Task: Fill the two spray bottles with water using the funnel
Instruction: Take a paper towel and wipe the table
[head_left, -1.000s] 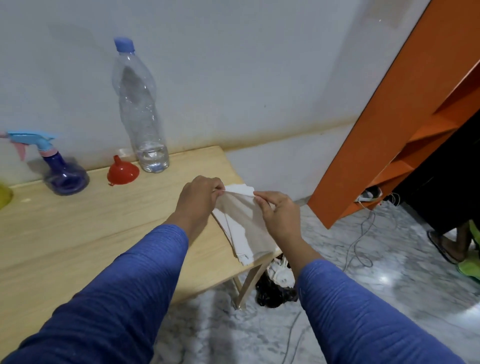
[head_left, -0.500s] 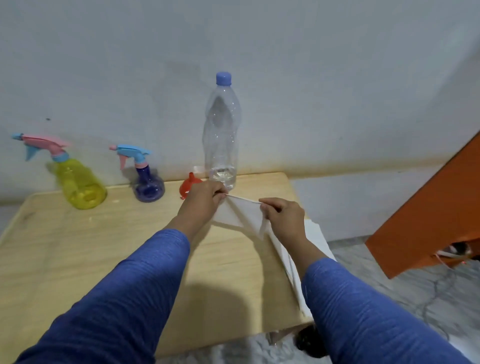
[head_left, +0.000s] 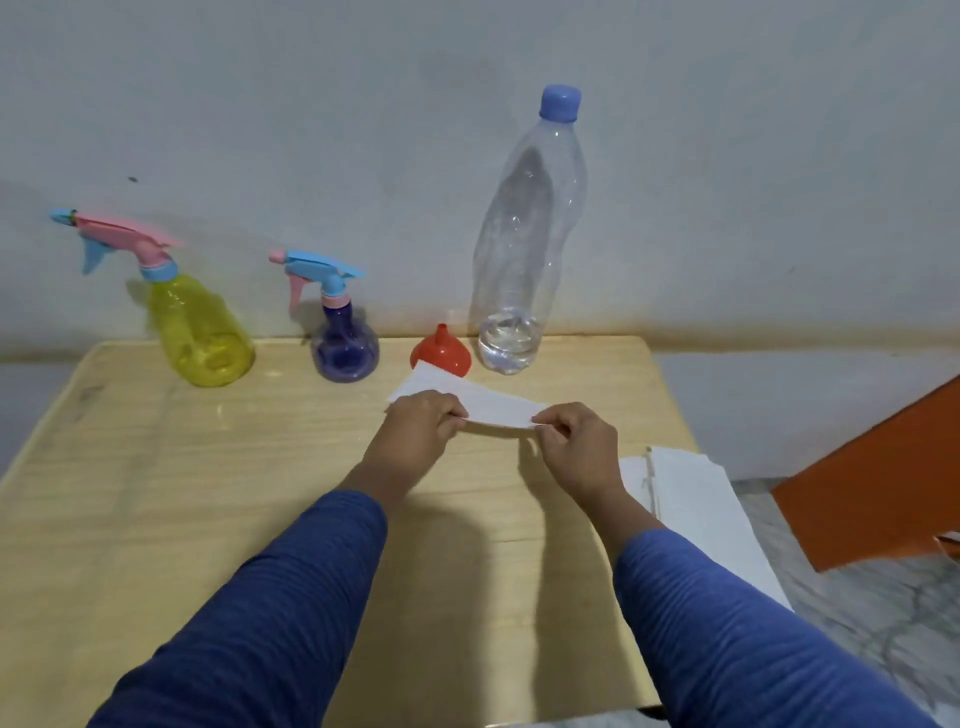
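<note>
Sleeves: two blue-sleeved forearms reach forward from the bottom edge over the wooden table (head_left: 156, 519).
Near table surface: bare pale wood lies between and left of the arms, out to the rounded left edge.
Stack of white sheets: a pile (head_left: 696, 499) lies at the table's right edge, just beside the right forearm, overhanging toward the marble floor (head_left: 857, 613).
Left hand: the left hand (head_left: 421, 431) pinches the left end of a white paper sheet (head_left: 467, 395), fingers curled round its near edge.
Right hand: the right hand (head_left: 576, 447) pinches the right end of the same sheet; the sheet spans between both hands above the table.
Red funnel: the funnel (head_left: 441, 353) sits wide mouth down, spout up, just behind the sheet's far corner.
Water bottle: a tall clear plastic bottle (head_left: 524, 249), blue cap on, stands just right of the funnel near the back edge, with a little water at its bottom.
Purple spray bottle: (head_left: 344, 345) upright left of the funnel, nozzle head on.
Yellow spray bottle: (head_left: 200, 332) further left, upright, near the back edge.
Beyond: a pale wall (head_left: 311, 104); an orange panel (head_left: 883, 478) at far right.
</note>
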